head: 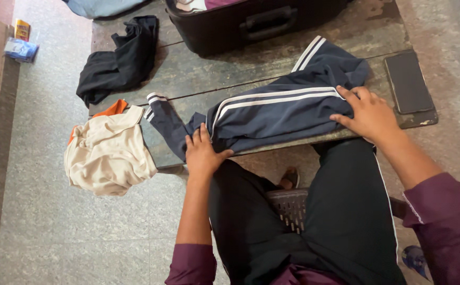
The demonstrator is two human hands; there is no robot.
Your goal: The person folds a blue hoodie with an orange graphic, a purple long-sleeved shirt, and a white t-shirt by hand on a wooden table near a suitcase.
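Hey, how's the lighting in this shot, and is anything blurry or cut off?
Head view: soft, even daylight, faint shadows, no glare; both hands, left hand and right hand, and the navy striped garment look sharp; the black suitcase is cut off at the top edge.

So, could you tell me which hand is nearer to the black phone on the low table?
Right. The right hand presses the navy track jacket just left of the phone; the left hand rests at the jacket's far end.

Track pants (277, 113) before suitcase (251, 21)

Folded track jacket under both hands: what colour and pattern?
Navy track jacket with white stripes, clearest in the head view.
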